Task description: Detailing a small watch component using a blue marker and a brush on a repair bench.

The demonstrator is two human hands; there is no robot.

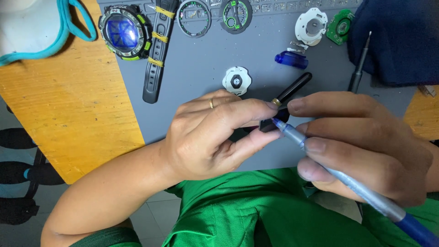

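Left hand [206, 137] pinching black watch strap [288, 98], right hand [361, 142] pressing blue-handled tool [347, 180] against it (over grey mat [201, 68])

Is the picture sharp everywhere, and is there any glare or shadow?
Head view: even, soft light; the left hand and right hand are sharp; the round watch case with blue glass shows faint glare; the grey work mat carries only soft shadows under the hands.

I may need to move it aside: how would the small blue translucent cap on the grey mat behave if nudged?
The blue cap looks small and hollow, so probably very light. It lies on its rounded side, so it may roll. The grey mat looks matte, which may slow it.
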